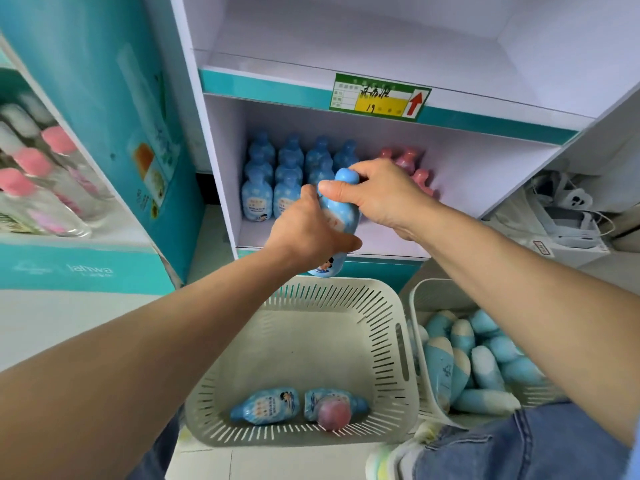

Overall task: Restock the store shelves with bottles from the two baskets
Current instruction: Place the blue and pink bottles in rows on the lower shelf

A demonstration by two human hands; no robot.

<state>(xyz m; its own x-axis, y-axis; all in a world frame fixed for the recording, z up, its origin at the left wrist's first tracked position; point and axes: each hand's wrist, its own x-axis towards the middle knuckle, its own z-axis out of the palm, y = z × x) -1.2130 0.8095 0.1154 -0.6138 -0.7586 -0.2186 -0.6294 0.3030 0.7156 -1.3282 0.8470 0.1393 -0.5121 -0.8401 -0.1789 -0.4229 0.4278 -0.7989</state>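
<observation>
A blue bottle (341, 216) is held up in front of the lower shelf (388, 242). My left hand (304, 233) grips its body and my right hand (377, 195) pinches its rounded cap. Behind it on the shelf stand several blue bottles (273, 178) in rows and three pink bottles (412, 164) to their right. The white slotted basket (377, 306) below holds two blue bottles (265, 405) and one pink bottle (334, 414) lying down. A second white basket (420, 341) to the right is filled with several blue bottles (485, 362).
An empty upper shelf (381, 46) carries a green and yellow price tag (379, 97). A teal display stand (86, 261) with pink-capped clear bottles (38, 174) sits at left. White bags and boxes (568, 216) lie at right. My jeans-clad knees (533, 445) are beside the baskets.
</observation>
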